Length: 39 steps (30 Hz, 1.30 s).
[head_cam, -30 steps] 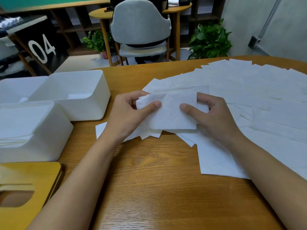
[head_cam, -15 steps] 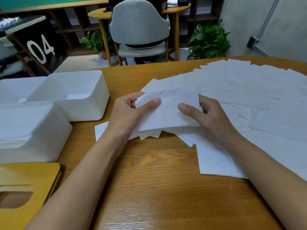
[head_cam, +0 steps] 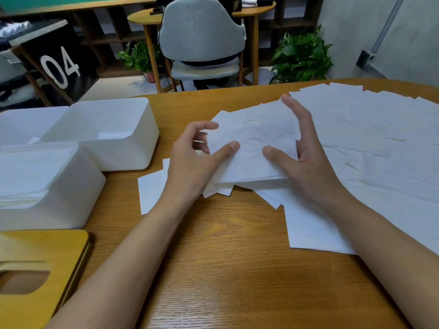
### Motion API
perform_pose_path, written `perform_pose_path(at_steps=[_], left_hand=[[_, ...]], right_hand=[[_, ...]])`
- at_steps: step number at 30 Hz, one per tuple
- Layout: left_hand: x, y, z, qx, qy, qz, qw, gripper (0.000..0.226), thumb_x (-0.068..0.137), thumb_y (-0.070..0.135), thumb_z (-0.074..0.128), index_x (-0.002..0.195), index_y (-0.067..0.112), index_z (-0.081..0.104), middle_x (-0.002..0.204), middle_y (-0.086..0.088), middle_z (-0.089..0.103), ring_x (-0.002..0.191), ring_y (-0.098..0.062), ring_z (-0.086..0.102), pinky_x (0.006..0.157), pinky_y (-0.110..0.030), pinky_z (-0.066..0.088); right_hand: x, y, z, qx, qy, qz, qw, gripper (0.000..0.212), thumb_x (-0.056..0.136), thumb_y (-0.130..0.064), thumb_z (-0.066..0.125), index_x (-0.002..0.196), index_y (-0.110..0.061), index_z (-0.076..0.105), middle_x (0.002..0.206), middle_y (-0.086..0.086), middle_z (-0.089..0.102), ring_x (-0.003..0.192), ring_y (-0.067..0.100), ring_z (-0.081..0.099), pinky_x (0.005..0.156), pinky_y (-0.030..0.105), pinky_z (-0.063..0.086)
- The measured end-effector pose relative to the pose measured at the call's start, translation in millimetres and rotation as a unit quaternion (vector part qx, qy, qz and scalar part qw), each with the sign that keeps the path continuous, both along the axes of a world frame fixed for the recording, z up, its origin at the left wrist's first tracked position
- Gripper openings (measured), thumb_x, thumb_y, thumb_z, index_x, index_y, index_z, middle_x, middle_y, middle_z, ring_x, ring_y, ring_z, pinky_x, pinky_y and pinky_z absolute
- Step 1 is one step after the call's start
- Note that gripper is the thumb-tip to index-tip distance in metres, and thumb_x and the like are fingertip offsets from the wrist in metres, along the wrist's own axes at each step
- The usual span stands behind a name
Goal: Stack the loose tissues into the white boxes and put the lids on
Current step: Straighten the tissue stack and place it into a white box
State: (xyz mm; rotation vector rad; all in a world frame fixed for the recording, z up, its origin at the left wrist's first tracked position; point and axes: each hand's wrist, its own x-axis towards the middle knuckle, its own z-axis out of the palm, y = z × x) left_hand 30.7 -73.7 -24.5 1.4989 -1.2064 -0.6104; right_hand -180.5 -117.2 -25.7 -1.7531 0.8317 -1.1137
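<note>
Left hand (head_cam: 190, 162): you pinch the stack (head_cam: 251, 162) at its left edge, thumb on top, fingers curled.
Right hand (head_cam: 308, 167): your fingers spread straight, thumb resting on the stack.
Stack: over loose tissues (head_cam: 368, 138) on the counter (head_cam: 225, 257), right of the boxes (head_cam: 107, 138).

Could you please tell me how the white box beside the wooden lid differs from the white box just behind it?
The box beside the wooden lid is packed with stacked tissues almost to its rim; the box behind it holds only a little tissue at the bottom. The first runs off the picture's left edge, while the second shows whole. Both are white, round-cornered and not yet covered; the wooden lid lies on the table.
</note>
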Motion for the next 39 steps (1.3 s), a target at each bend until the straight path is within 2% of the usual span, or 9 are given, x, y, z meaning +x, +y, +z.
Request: perform_pose_path(at_steps=[3, 6, 8, 12, 15, 19, 23, 31, 39], left_hand=[[4, 0, 4, 0.032, 0.054, -0.025, 0.998, 0.048, 0.089, 0.044, 0.080, 0.133, 0.039, 0.061, 0.120, 0.011, 0.062, 0.105, 0.003, 0.061, 0.081, -0.008, 0.050], [7, -1, 7, 0.078, 0.172, -0.113, 0.975, 0.039, 0.096, 0.033, 0.075, 0.133, 0.037, 0.065, 0.114, -0.013, 0.075, 0.109, -0.020, 0.073, 0.091, -0.040, 0.060], [9, -1, 6, 0.059, 0.147, -0.106, 0.982, 0.037, 0.097, 0.027, 0.075, 0.132, 0.033, 0.067, 0.100, -0.017, 0.078, 0.095, -0.026, 0.077, 0.083, -0.045, 0.060], [16, -2, 1, 0.032, 0.089, -0.083, 0.992, 0.035, 0.093, 0.032, 0.080, 0.126, 0.037, 0.069, 0.093, -0.021, 0.075, 0.087, -0.025, 0.076, 0.075, -0.043, 0.056], [24, -3, -4, 0.017, 0.033, -0.083, 0.996, 0.036, 0.094, 0.035, 0.079, 0.127, 0.040, 0.066, 0.094, -0.022, 0.070, 0.092, -0.028, 0.071, 0.083, -0.050, 0.057], [36, 1, -12, 0.001, -0.158, -0.036, 0.987, 0.038, 0.094, 0.025, 0.075, 0.129, 0.030, 0.063, 0.104, 0.010, 0.072, 0.104, -0.005, 0.066, 0.088, -0.022, 0.052], [51, 12, -23, 0.022, -0.295, -0.008, 0.955, 0.033, 0.092, 0.020, 0.072, 0.124, 0.022, 0.068, 0.112, 0.009, 0.067, 0.106, -0.008, 0.061, 0.095, -0.032, 0.051], [61, 29, -23, 0.101, -0.333, 0.070, 0.935, 0.057, 0.080, 0.067, 0.076, 0.124, 0.030, 0.070, 0.117, 0.009, 0.063, 0.111, -0.015, 0.060, 0.098, -0.049, 0.051], [58, 47, -20, 0.131, -0.323, 0.093, 0.933, 0.081, 0.070, 0.075, 0.079, 0.135, 0.030, 0.063, 0.125, 0.005, 0.061, 0.120, -0.021, 0.056, 0.098, -0.047, 0.052]], right_hand=[[-3, -4, 0, 0.008, -0.029, -0.002, 1.000, 0.075, 0.099, -0.013, 0.070, 0.154, -0.042, 0.029, 0.156, -0.014, 0.041, 0.130, 0.011, 0.059, 0.103, 0.040, 0.057], [-5, -4, 0, 0.041, -0.047, 0.017, 0.998, 0.064, 0.100, -0.012, 0.069, 0.144, -0.043, 0.035, 0.146, 0.003, 0.055, 0.119, 0.027, 0.067, 0.097, 0.054, 0.059], [-6, -3, 2, 0.047, -0.049, 0.035, 0.997, 0.053, 0.100, -0.009, 0.068, 0.137, -0.039, 0.043, 0.135, 0.000, 0.062, 0.110, 0.022, 0.070, 0.088, 0.045, 0.061], [-7, -1, 3, 0.013, 0.042, 0.051, 0.998, 0.024, 0.099, -0.009, 0.068, 0.113, -0.026, 0.078, 0.117, -0.019, 0.074, 0.114, 0.000, 0.064, 0.093, 0.013, 0.045], [-7, -1, 0, 0.039, 0.050, 0.017, 0.998, 0.031, 0.099, -0.006, 0.068, 0.113, -0.031, 0.081, 0.121, -0.021, 0.074, 0.119, -0.003, 0.063, 0.095, 0.012, 0.045], [-9, -3, -1, 0.019, 0.048, -0.025, 0.998, 0.034, 0.099, -0.004, 0.066, 0.115, -0.029, 0.080, 0.121, -0.021, 0.074, 0.120, -0.007, 0.062, 0.096, 0.004, 0.042], [-9, -3, -4, 0.016, 0.049, -0.029, 0.998, 0.034, 0.099, -0.003, 0.065, 0.116, -0.029, 0.080, 0.121, -0.021, 0.074, 0.120, -0.009, 0.061, 0.096, 0.002, 0.041], [-11, -3, -5, 0.019, 0.050, -0.033, 0.998, 0.034, 0.099, -0.005, 0.065, 0.114, -0.031, 0.080, 0.119, -0.024, 0.074, 0.121, -0.008, 0.061, 0.099, 0.004, 0.042], [-9, -2, -6, 0.023, 0.059, -0.031, 0.998, 0.035, 0.099, -0.006, 0.065, 0.113, -0.034, 0.080, 0.118, -0.029, 0.072, 0.120, -0.012, 0.059, 0.098, 0.003, 0.042]])
